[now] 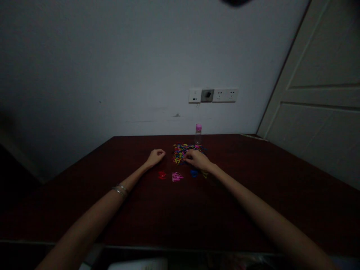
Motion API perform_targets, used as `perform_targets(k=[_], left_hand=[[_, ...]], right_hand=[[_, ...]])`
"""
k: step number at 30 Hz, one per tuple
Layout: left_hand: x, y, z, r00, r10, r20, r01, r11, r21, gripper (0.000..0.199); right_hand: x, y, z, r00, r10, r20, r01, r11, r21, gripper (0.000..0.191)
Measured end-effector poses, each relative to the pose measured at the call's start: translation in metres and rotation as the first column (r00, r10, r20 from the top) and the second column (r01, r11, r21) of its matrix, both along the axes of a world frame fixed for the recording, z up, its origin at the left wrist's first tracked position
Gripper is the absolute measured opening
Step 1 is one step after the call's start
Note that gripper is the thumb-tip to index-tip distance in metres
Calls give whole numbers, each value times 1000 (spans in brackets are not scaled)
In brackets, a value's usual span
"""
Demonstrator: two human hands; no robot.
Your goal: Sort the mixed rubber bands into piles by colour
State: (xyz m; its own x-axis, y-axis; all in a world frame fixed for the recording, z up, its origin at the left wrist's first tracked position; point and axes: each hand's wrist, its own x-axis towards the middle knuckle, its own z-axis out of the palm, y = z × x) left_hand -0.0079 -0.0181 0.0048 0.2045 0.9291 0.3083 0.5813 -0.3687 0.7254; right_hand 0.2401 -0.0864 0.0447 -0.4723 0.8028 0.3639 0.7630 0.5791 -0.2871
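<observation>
My right hand (197, 159) reaches over the right side of a pile of small, thin, multicoloured pieces (178, 154). Its fingertips are pinched together at the pile, and what is between them is too small to make out. To the left of the pile my left hand (156, 157) rests on the table with its fingers curled in, nothing showing in them. Nearer to me lie little groups sorted by colour: red pieces (162, 175), pink pieces (177, 177), blue pieces (194, 173) and yellow pieces (205, 174), the last partly behind my right wrist.
A clear bottle with a pink cap (198, 134) stands just behind the pile. The dark red table (168, 213) backs onto a pale wall with a row of sockets (213, 95). At the right is a white door (317, 90). The room is dim.
</observation>
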Motion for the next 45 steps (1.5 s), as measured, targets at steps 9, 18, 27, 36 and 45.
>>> perform_targets(k=[9, 18, 27, 36, 45], left_hand=[[-2, 2, -3, 1000, -12, -5, 12, 999, 37, 30], [1, -3, 1, 997, -22, -77, 28, 997, 76, 29], [2, -3, -1, 986, 17, -164, -1, 995, 97, 26], [48, -24, 32, 924, -243, -296, 269, 962, 52, 23], [85, -31, 47, 783, -403, -474, 405, 908, -103, 11]], right_hand=[[-55, -25, -1, 942, 336, 15, -336, 942, -21, 15], [-51, -20, 2, 924, 382, -21, -383, 924, -11, 18], [67, 9, -15, 917, -76, -392, 23, 990, -137, 24], [112, 18, -46, 880, -252, -403, 190, 964, -188, 28], [111, 16, -53, 876, -236, -421, 170, 967, -187, 27]])
